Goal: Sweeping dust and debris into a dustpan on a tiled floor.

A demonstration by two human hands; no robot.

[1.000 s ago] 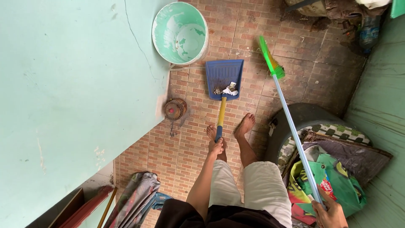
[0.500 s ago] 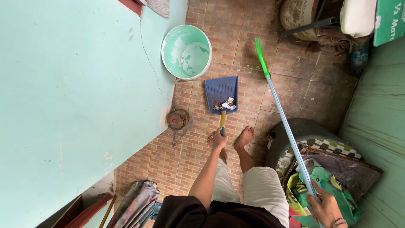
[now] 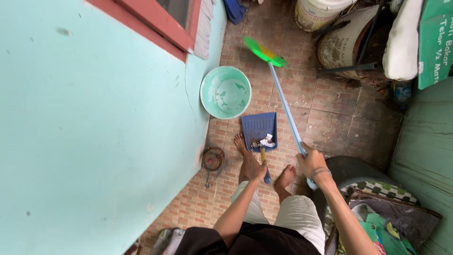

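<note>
The left hand (image 3: 257,169) has its grip closed around the yellow-and-blue handle of a blue dustpan (image 3: 259,129), whose pan lies flat on the floor just ahead of that grip, holding a small heap of dark debris and crumpled white paper scraps (image 3: 265,141) near its back edge. The right hand (image 3: 311,163) has its grip wrapped tight around the light blue pole of a broom (image 3: 282,101); from this grip the pole runs up and forward, ending in a green brush head (image 3: 263,51) held well ahead of both hands, beyond the dustpan. The person's bare feet stand on the floor to either side of the left grip, the left foot just beside the pan. The floor (image 3: 330,104) is brick-patterned tile in red-brown tones, grimy toward the far end. Ahead and to the left of the left grip sits a round pale green bucket (image 3: 225,92), close against a mint-green wall (image 3: 94,132) that fills the whole left side; a red-framed window (image 3: 160,21) is set into the wall farther forward. Down by the wall, left of the left grip, lies a small round rusty metal object (image 3: 213,158). Far ahead of the right grip stand a white bucket (image 3: 318,12) and a dirty drum (image 3: 344,45). Behind and right of the right grip lies a dark tub (image 3: 349,170) and a heap of green and patterned cloth (image 3: 382,222).
</note>
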